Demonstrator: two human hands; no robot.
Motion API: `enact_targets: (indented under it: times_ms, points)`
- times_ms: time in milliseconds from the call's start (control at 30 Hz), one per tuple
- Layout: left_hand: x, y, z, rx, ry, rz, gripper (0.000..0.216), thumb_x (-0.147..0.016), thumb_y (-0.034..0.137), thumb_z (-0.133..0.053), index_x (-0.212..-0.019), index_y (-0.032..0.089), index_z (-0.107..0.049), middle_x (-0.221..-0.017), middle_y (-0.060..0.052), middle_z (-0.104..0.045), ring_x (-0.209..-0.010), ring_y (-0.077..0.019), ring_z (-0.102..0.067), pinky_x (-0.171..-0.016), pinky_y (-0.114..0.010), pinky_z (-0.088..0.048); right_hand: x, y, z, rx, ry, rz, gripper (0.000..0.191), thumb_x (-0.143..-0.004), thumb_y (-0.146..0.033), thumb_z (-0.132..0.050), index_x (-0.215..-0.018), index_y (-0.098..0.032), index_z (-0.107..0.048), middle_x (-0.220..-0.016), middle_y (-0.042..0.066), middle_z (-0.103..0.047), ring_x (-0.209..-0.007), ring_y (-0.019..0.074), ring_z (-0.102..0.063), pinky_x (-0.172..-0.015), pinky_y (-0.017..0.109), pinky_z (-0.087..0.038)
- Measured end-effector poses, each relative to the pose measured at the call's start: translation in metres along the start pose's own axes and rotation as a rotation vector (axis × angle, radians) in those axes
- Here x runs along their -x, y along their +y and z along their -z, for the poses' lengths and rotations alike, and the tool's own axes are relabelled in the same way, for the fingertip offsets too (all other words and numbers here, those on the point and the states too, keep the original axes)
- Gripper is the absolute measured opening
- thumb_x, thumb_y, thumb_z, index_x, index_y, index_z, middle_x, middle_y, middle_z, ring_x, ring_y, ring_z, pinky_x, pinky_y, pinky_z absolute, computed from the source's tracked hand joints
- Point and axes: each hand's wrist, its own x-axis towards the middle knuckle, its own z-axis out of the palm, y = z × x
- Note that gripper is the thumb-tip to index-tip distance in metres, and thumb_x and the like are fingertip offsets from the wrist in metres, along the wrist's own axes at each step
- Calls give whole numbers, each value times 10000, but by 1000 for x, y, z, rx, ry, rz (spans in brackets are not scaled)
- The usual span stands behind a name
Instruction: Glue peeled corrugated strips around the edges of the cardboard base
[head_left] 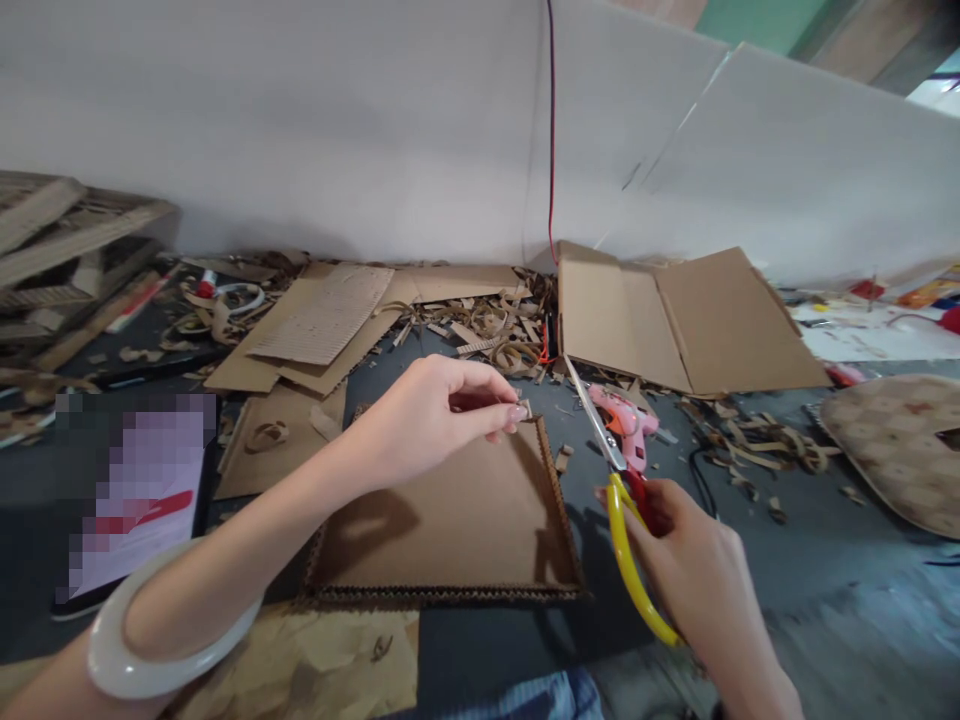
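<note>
A shallow cardboard tray with corrugated strips along its edges lies in front of me. My left hand hangs over its far edge, thumb and fingers pinched on a small cardboard piece near the far right corner. Whether that piece is joined to the rim, I cannot tell. On the right, my right hand is closed around the handles of scissors, one yellow and one red. The blades point away from me, close together. Just beyond them lies a pink glue gun.
Flat cardboard sheets and cardboard scraps spread across the back. A folded cardboard piece leans by the wall. A phone stands at left, a patterned pad lies at right, and brown paper is in front.
</note>
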Motion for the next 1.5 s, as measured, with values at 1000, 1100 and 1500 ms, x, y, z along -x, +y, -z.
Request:
enact_targets:
  times_ms: [1000,1100,1500]
  points:
    - [17,-24,12,-462,54,0,156,-787,205,-515,-846,178,-657,-801,-25,-709,-715,-158,-641,-659,-228,-459,-48,-39,2,-529,74,434,165,-737,-301,-599,-791,-179,-696,-758,46,-718,-709,205,-669,-659,322,-548]
    - [24,-44,29,-537,86,100,195,-782,274,-511,-882,184,-653,-836,-37,-709,-746,-180,-643,-691,-253,-473,-60,-32,-4,-565,47,421,180,-726,-323,-605,-790,-175,-684,-775,57,-715,-763,219,-668,-698,340,-540]
    - [-3,-71,-10,-772,9,59,194,-739,168,-511,-847,186,-671,-813,-62,-686,-734,-209,-622,-609,-277,-451,-85,-20,-36,-814,324,151,184,-696,-273,-626,-808,-128,-650,-712,84,-689,-673,206,-672,-703,359,-535]
